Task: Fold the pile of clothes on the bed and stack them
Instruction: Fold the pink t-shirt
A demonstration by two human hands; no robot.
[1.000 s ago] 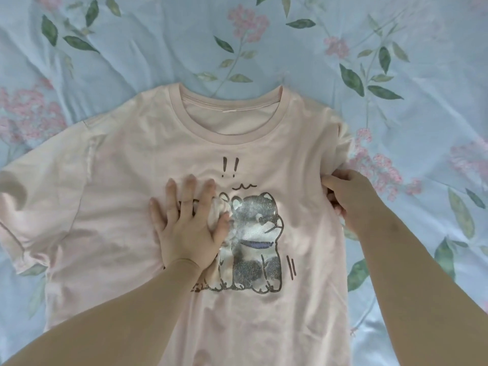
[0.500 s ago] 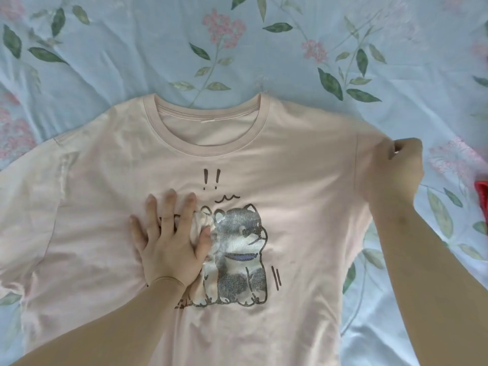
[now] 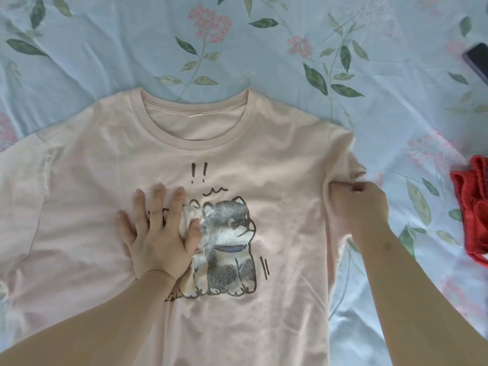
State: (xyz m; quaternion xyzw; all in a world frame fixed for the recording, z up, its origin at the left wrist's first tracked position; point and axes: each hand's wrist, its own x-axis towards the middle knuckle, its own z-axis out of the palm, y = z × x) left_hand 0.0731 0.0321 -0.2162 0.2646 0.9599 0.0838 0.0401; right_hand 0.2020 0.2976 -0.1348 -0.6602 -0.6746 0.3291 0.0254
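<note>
The pink T-shirt lies face-up, unfolded, on the bed: my left grip presses flat, fingers wide, at the left edge of its dog print, my right grip pinches the sleeve fabric right of that print; I judge that all folds and stacking remain.

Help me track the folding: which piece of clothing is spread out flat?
The pink T-shirt, pressed down by the left hand. The red garment lies bunched off to the right.

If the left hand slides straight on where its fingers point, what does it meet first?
Probably the collar: the left hand lies flat on the shirt, fingers toward it, with only plain fabric between.
</note>
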